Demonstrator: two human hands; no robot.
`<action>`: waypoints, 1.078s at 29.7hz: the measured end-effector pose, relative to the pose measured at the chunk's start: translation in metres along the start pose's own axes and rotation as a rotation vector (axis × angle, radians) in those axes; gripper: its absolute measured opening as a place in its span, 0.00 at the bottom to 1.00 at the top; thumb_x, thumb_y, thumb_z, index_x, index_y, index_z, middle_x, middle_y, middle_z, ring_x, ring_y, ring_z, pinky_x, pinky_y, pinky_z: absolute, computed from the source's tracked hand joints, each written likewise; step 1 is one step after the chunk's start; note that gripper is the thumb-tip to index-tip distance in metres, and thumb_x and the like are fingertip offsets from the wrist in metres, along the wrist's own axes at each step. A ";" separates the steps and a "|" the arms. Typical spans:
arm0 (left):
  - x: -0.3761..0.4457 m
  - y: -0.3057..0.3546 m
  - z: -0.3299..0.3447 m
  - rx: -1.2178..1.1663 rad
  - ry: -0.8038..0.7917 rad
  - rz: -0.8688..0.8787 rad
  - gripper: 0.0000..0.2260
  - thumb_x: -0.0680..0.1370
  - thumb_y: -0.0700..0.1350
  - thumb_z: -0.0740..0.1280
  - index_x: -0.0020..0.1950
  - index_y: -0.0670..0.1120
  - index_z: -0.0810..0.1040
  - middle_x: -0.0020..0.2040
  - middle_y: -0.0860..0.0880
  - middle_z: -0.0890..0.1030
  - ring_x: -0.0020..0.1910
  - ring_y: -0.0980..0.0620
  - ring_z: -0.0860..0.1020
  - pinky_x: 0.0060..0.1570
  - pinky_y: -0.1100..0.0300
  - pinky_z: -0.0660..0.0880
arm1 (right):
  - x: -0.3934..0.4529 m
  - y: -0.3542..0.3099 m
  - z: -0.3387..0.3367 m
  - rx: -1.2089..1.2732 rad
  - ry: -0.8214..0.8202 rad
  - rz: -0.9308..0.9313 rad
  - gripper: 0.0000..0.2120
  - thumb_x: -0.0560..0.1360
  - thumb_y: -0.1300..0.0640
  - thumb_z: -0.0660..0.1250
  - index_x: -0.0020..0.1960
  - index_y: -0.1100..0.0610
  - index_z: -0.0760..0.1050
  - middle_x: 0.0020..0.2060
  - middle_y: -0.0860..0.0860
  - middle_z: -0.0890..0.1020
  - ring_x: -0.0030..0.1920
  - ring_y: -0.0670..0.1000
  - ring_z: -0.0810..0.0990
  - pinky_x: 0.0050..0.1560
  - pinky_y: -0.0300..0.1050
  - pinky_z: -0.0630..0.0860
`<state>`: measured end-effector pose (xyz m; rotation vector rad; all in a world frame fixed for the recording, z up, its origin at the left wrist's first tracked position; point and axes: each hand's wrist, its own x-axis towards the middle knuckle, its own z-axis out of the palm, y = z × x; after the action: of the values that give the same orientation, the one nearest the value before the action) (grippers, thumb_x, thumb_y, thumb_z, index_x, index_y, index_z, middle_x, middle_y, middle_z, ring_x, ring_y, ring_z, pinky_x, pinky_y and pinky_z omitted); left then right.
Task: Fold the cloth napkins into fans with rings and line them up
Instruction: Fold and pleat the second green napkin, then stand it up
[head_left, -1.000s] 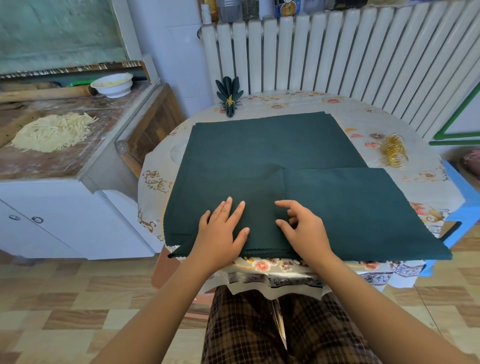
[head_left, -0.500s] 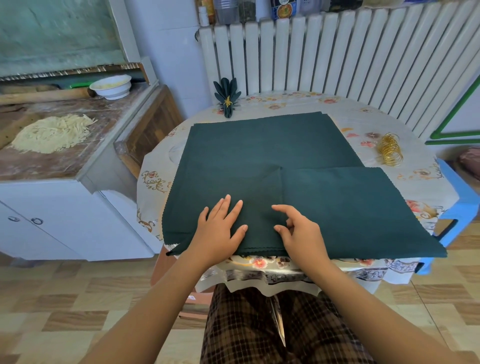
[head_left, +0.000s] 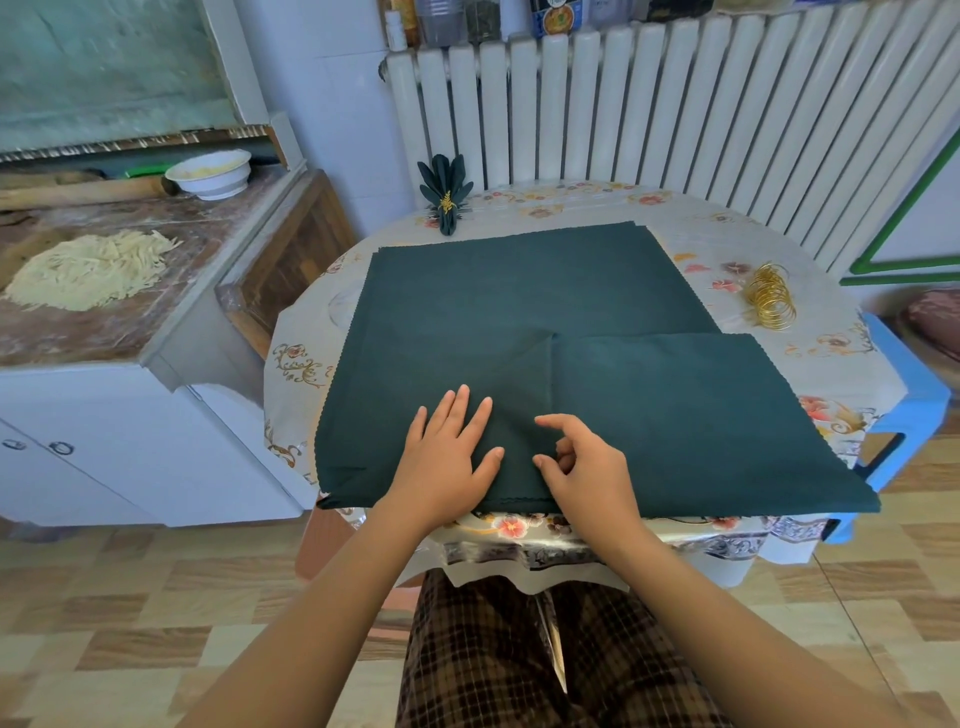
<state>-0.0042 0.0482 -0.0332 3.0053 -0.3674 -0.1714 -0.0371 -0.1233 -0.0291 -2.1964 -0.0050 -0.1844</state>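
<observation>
A stack of dark green cloth napkins (head_left: 519, 291) lies flat on the round table (head_left: 810, 353). A second green napkin (head_left: 675, 410) overlaps it at the front right. My left hand (head_left: 447, 462) presses flat on the cloth near the front edge, fingers straight. Beside it, my right hand (head_left: 587, 467) rests on the cloth with its index finger stretched out and the other fingers curled, holding nothing that I can see. A finished fan napkin with a gold ring (head_left: 445, 195) stands at the table's far edge. Loose gold rings (head_left: 770, 302) lie at the right.
A white radiator (head_left: 675, 119) runs behind the table. To the left a counter (head_left: 171, 291) carries a heap of noodles (head_left: 88, 270) and a white bowl (head_left: 210, 174). A blue stool (head_left: 904, 405) stands at the right. My legs in plaid sit under the table's front edge.
My right hand has curled its fingers more and shifted slightly towards the left hand. The left hand stays flat on the cloth.
</observation>
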 end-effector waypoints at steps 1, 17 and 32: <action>-0.001 -0.001 0.000 0.022 -0.004 0.007 0.27 0.82 0.59 0.46 0.78 0.54 0.41 0.79 0.49 0.39 0.77 0.52 0.38 0.75 0.50 0.38 | -0.001 0.000 0.000 -0.021 -0.004 -0.014 0.17 0.75 0.60 0.67 0.62 0.49 0.74 0.36 0.45 0.72 0.37 0.43 0.71 0.37 0.27 0.66; 0.024 0.017 -0.002 -0.187 0.125 -0.002 0.25 0.83 0.51 0.52 0.77 0.42 0.56 0.79 0.46 0.52 0.78 0.52 0.48 0.76 0.57 0.43 | -0.003 0.005 0.005 -0.085 -0.011 -0.041 0.07 0.73 0.60 0.69 0.50 0.53 0.74 0.37 0.45 0.70 0.42 0.46 0.69 0.41 0.29 0.64; 0.031 0.018 0.008 0.000 0.099 0.002 0.31 0.78 0.60 0.39 0.79 0.48 0.46 0.79 0.50 0.46 0.78 0.52 0.43 0.75 0.54 0.40 | 0.107 0.011 0.010 -0.629 -0.386 -0.091 0.22 0.83 0.47 0.43 0.76 0.45 0.53 0.76 0.41 0.54 0.76 0.48 0.44 0.73 0.53 0.37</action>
<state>0.0200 0.0227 -0.0421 2.9987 -0.3605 -0.0223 0.0706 -0.1289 -0.0295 -2.8283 -0.2990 0.2231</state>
